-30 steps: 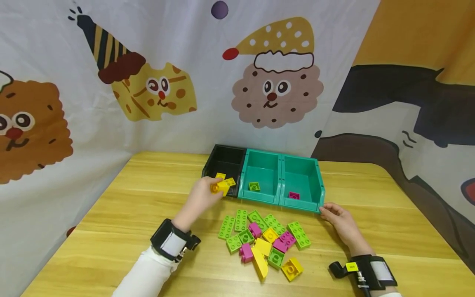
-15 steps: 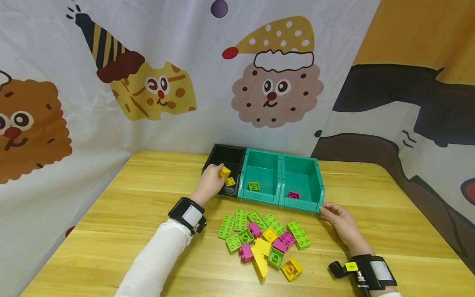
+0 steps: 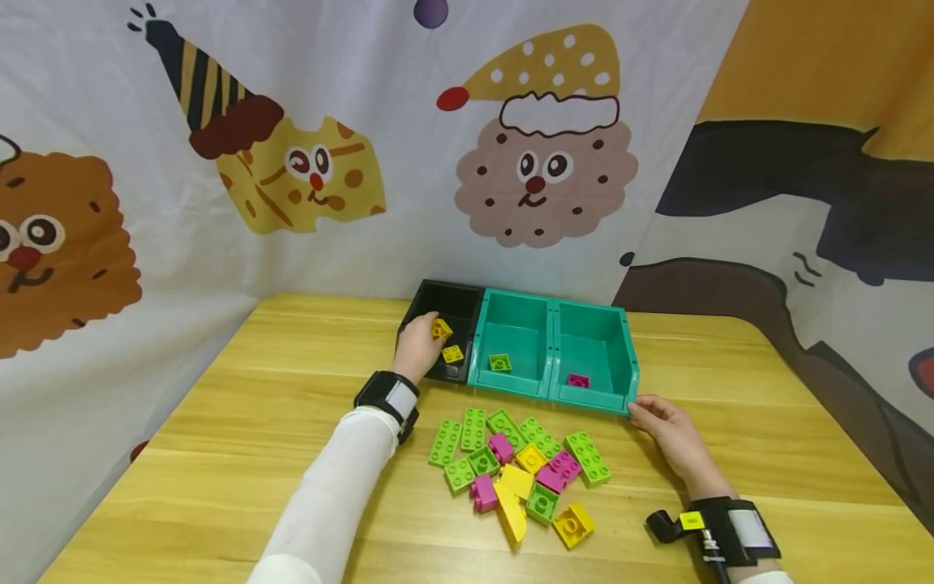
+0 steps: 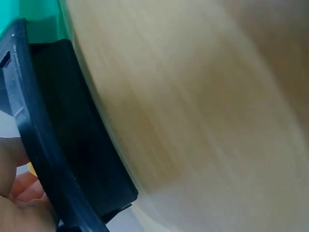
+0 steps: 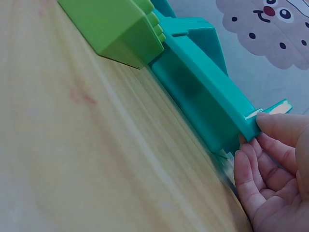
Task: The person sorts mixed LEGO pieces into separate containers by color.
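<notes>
My left hand (image 3: 430, 334) reaches into the black bin (image 3: 456, 302) and pinches a yellow brick (image 3: 441, 328) at its fingertips. A second yellow brick (image 3: 452, 354) lies on that bin's floor. The left wrist view shows only the black bin's rim (image 4: 29, 145), blurred table wood and part of my palm. My right hand (image 3: 633, 410) grips the front right corner of the teal bin (image 3: 629, 388), thumb on the rim and fingers (image 5: 246, 166) curled against the wall. The middle teal bin holds a green brick (image 3: 499, 362); the right one holds a pink brick (image 3: 578, 380).
Several loose green, pink and yellow bricks (image 3: 518, 470) lie in a pile on the wooden table (image 3: 219, 454) in front of the bins. A green brick (image 5: 120, 29) sits close to the teal bin's wall. A cartoon-printed cloth hangs behind and to the left.
My left hand has carried the yellow brick from the black bin's front edge forward into the bin. The right hand has stayed on the teal bin's corner.
</notes>
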`<state>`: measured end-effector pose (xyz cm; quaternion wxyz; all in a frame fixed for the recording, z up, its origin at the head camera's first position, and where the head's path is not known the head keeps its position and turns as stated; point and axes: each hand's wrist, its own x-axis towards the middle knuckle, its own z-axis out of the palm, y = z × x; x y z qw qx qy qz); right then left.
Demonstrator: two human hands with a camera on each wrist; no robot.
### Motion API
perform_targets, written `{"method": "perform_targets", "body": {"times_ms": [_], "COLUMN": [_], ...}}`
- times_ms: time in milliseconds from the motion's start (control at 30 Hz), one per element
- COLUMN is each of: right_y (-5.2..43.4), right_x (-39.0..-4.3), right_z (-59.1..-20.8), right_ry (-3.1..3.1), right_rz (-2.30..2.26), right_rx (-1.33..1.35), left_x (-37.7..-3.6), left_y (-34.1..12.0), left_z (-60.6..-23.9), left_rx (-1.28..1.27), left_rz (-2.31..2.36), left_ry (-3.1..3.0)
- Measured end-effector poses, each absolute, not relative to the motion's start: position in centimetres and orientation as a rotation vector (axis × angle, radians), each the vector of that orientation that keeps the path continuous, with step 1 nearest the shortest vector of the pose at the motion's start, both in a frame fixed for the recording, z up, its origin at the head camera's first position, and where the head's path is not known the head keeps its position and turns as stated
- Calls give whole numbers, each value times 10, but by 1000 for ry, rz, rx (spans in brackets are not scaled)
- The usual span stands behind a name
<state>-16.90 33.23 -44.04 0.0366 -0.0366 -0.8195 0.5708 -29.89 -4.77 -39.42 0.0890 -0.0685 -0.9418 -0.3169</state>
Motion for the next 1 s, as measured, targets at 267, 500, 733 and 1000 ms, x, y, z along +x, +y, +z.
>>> {"method": "perform_targets", "body": {"times_ms": [267, 500, 733, 1000], "right_y": [333, 334, 333, 333], "right_x": [-169, -168, -169, -169], "right_z": [-440, -440, -440, -440], "right_ry": [-2545, -2549, -2520, -2508], "right_rz": [1740, 1748, 1760, 1771], "right_rx": [-126, -130, -117, -106], "left_x": [-301, -302, -303, -300], "left_y": [-39, -32, -29, -32], "left_z": [-391, -395, -395, -396], "left_rx": [-247, -353, -362, -342], "left_rz": [-963, -827, -641, -570], "left_ry": [-2796, -2834, -2888, -2997]}}
